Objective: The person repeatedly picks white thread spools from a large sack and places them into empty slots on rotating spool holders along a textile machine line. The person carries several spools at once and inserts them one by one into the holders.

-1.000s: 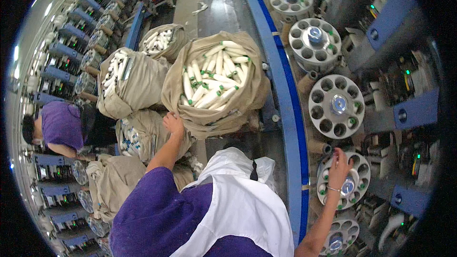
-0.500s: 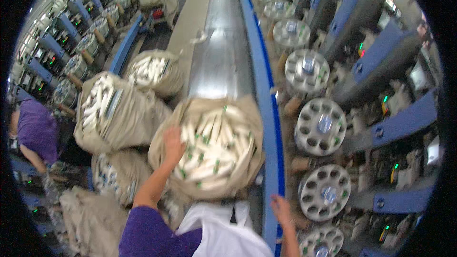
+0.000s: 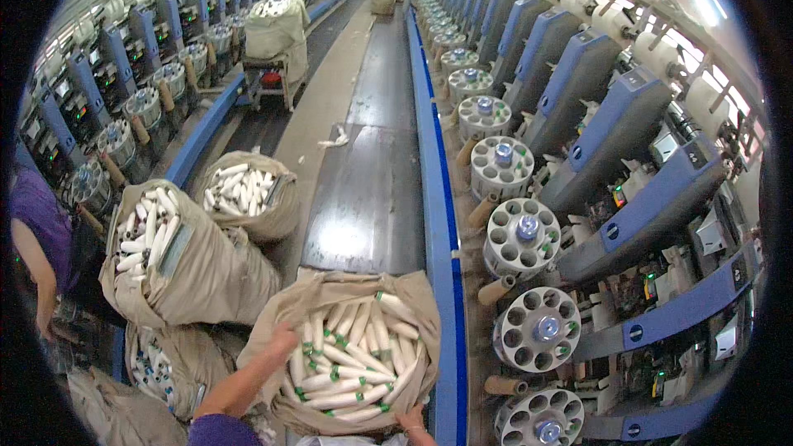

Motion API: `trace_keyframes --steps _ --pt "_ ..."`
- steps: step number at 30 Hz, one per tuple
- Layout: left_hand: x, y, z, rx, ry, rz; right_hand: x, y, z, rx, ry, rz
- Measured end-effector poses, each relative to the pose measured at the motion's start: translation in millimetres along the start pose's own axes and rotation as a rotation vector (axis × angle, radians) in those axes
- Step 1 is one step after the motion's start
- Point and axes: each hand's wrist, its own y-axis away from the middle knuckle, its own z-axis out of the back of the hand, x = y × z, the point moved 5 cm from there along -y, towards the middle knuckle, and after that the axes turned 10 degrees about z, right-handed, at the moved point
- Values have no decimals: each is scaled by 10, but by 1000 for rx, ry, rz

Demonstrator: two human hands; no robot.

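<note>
Right in front of me stands a large beige cloth sack (image 3: 355, 282), its mouth wide and full of white yarn bobbins (image 3: 339, 402) with green tips. My left hand (image 3: 283, 342) is closed on the sack's left rim; its fingers are slightly blurred and partly hidden. At the near right rim, my right hand (image 3: 410, 419) grips the cloth, with part of it cut off by the frame's lower edge. Neither hand holds a bobbin.
Left of me are a tall sack (image 3: 206, 272), a smaller sack (image 3: 277, 206) and a low sack (image 3: 182, 355), all with bobbins. Winding machines with round magazines (image 3: 524, 230) line the right, behind a blue rail (image 3: 446, 314). A person (image 3: 45, 223) stands at left; a loaded cart (image 3: 277, 41) stands farther off.
The view has tilted up, showing more of the aisle. My right hand has come from beside the blue rail onto the sack's near right rim. My left hand stays at the left rim.
</note>
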Motion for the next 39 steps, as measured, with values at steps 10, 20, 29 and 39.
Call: trace_keyframes --steps 10,20,29,39 --pt "-685 129 59 269 521 -37 1143 562 -117 85 116 416" --pt "-149 200 312 -335 -647 -884 1334 733 145 -265 263 611" --pt "493 331 53 -204 -1112 -702 2020 612 122 -86 193 980" --pt "745 -22 185 -121 -1237 -561 1933 862 -860 389 410 1226"
